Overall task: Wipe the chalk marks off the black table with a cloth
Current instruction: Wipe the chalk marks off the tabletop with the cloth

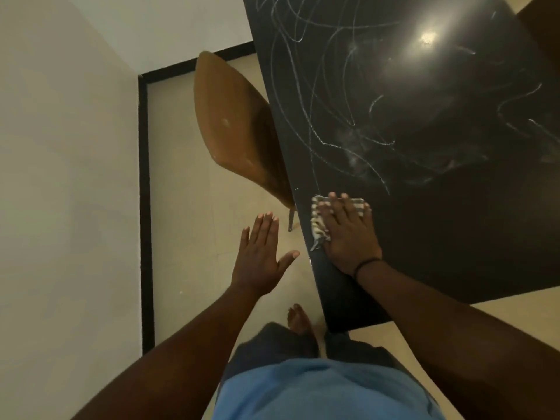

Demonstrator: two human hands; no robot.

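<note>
The left hand (260,256) hangs over the floor beside the black table (454,237), fingers straight, thumb spread, holding nothing. A brown chair (236,128) stands at the table's left edge. The right hand (348,234) presses flat on the striped cloth (318,219) near the left edge; chalk marks (348,116) cover the far part.

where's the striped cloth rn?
In the head view, the striped grey-and-white cloth lies flat under the right hand on the black table, at its near left edge, just below the lowest white chalk marks.
</note>
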